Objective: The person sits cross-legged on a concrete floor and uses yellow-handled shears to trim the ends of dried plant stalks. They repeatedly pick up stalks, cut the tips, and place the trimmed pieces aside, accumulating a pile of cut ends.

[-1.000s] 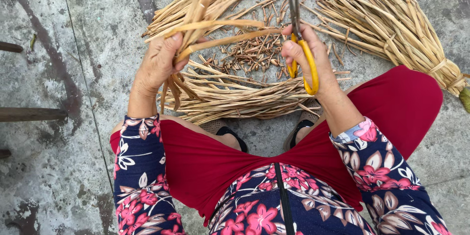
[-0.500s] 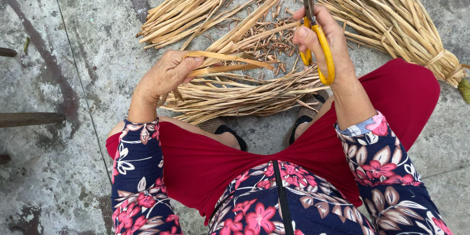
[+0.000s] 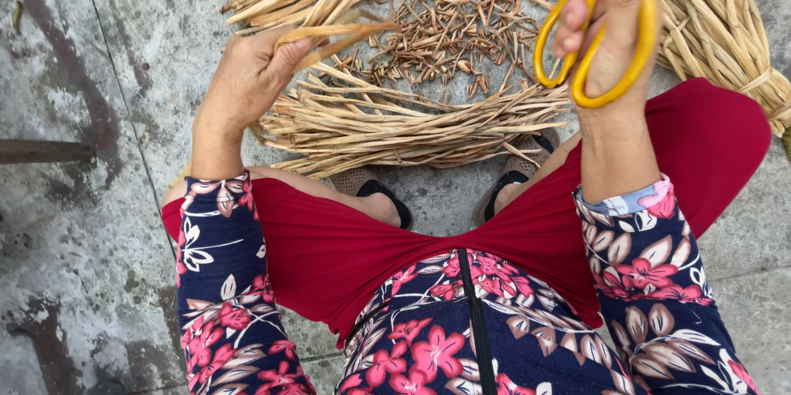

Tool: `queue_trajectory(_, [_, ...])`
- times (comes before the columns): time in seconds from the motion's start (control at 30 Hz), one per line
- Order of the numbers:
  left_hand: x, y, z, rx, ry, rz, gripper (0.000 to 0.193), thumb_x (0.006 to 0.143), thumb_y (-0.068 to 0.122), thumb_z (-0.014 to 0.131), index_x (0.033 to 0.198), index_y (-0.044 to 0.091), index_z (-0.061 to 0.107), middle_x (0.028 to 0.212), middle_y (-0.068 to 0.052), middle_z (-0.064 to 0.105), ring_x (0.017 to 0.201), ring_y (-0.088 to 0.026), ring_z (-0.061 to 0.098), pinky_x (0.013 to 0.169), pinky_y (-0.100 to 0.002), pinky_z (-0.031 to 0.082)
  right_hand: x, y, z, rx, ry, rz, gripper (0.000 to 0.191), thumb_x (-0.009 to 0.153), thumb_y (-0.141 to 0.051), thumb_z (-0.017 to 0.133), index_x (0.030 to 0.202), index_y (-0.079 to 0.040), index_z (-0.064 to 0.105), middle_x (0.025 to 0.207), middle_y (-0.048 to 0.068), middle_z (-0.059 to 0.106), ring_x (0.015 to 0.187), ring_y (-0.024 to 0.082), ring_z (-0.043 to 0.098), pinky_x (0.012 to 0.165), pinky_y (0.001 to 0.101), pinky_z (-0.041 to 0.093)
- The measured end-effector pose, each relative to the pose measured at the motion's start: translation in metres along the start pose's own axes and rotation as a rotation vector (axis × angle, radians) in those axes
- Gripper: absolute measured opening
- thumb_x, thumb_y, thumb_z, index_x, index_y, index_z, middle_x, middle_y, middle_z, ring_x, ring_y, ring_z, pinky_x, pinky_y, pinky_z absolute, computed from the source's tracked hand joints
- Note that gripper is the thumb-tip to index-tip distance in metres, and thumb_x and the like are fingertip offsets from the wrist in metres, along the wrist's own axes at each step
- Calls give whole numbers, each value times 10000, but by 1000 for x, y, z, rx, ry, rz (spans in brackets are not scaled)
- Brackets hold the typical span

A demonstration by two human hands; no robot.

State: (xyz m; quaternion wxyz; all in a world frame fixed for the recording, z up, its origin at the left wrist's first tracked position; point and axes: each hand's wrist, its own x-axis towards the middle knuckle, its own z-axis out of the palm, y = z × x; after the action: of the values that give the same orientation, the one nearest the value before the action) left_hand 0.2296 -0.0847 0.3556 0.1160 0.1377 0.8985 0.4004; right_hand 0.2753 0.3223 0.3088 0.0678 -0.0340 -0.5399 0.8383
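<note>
Our left hand (image 3: 247, 82) grips one dry reed strip (image 3: 338, 35) just above the trimmed bundle (image 3: 404, 123) lying before our feet. Our right hand (image 3: 614, 28) closes through the yellow scissors (image 3: 593, 57), up right of that bundle; the blades are out of view. We judge the thin strip could buckle or slip sideways if we cut unsupported, nicking fingers.

No packages, labels, signs or screens show anywhere in this view.
</note>
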Motion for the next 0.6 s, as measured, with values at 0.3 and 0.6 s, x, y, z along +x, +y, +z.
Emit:
queue_trajectory(0.3, [-24,-16,169,161,-170,177,600,926,463,763,1416,194,544,1098,-107,704,956,-278,710,806,-408,571,-26,-8,-41,67,59,-102,601,1078,-589,556,1386,-72,549,821,62,417,626,137,369,615,267,338])
queue_trajectory(0.6, [-7,-105,299,715,-616,90,1257,699,693,801,1611,218,79,1647,-181,146,1506,-407,194,1172,-648,220,-38,-21,-20,-44,66,-108,541,1103,-572,523,1332,-83,529,788,48,413,607,136,354,579,255,312])
